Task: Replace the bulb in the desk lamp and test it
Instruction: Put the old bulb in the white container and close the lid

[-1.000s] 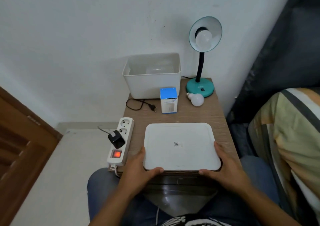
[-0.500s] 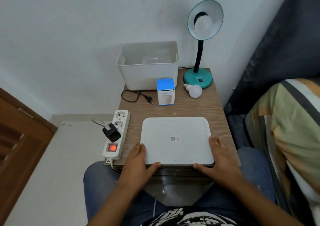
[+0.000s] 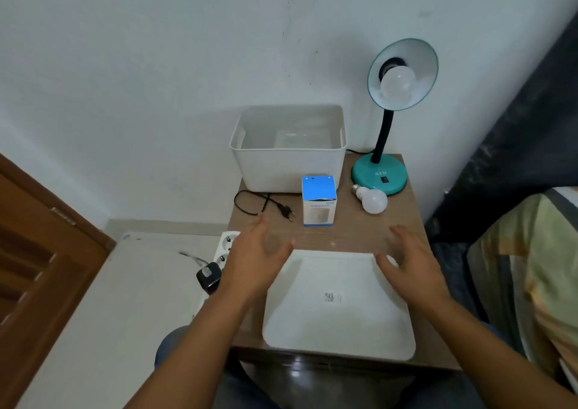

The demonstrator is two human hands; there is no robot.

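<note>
A teal desk lamp [image 3: 380, 175] stands at the table's back right, with a white bulb [image 3: 398, 87] in its shade, unlit. A loose white bulb [image 3: 372, 200] lies in front of the lamp's base. A blue bulb box [image 3: 319, 200] stands upright beside it. The lamp's black plug [image 3: 286, 213] lies unplugged on the table. My left hand [image 3: 256, 257] and right hand [image 3: 409, 260] hover open over the far corners of a white lid [image 3: 337, 305], holding nothing.
A white plastic bin [image 3: 287, 167] stands at the back against the wall. A white power strip [image 3: 223, 252] with a black adapter [image 3: 208, 277] hangs off the table's left edge. A wooden door is at the left, a striped pillow at the right.
Both hands let go of the white lid's near corners and moved forward and up over its far corners. The lid stays flat on the table. The camera tilted down.
</note>
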